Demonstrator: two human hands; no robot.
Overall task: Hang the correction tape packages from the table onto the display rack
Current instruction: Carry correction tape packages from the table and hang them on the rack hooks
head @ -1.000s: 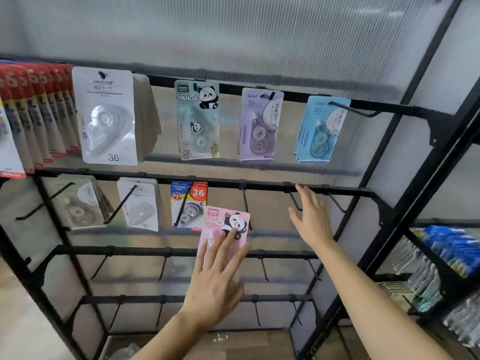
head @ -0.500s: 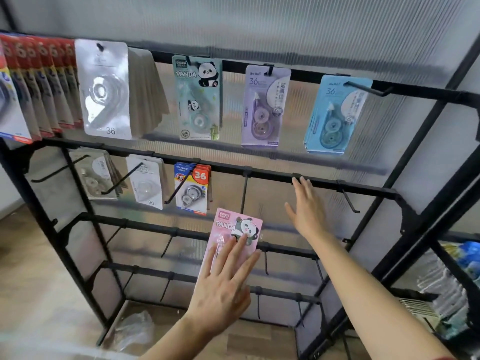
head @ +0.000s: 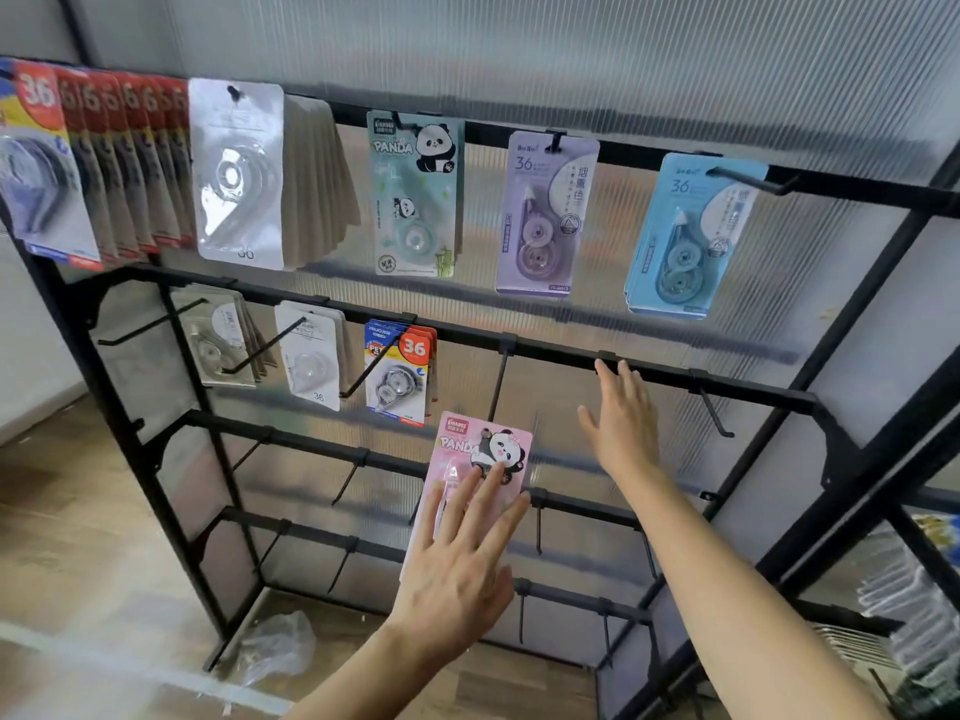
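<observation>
A black display rack (head: 550, 351) fills the view, with correction tape packages hanging on its top two rails. My left hand (head: 457, 569) holds a pink panda correction tape package (head: 480, 443) upright in front of the rack. Its straight fingers lie over the package's front and the thumb is hidden behind. The package sits just below the second rail, beside a bare hook (head: 497, 389). My right hand (head: 623, 428) is spread flat, and its fingertips reach the second rail at another hook mount.
Green panda (head: 415, 194), purple (head: 545, 215) and blue (head: 685, 236) packages hang on the top rail, red-topped and white stacks to their left. Several bare hooks line the lower rails. A plastic bag (head: 280, 646) lies on the wooden floor. More stock sits on shelves at right.
My right hand has risen until its fingertips touch the second rail. The left hand keeps the pink package just below that rail. My view has shifted to the right.
</observation>
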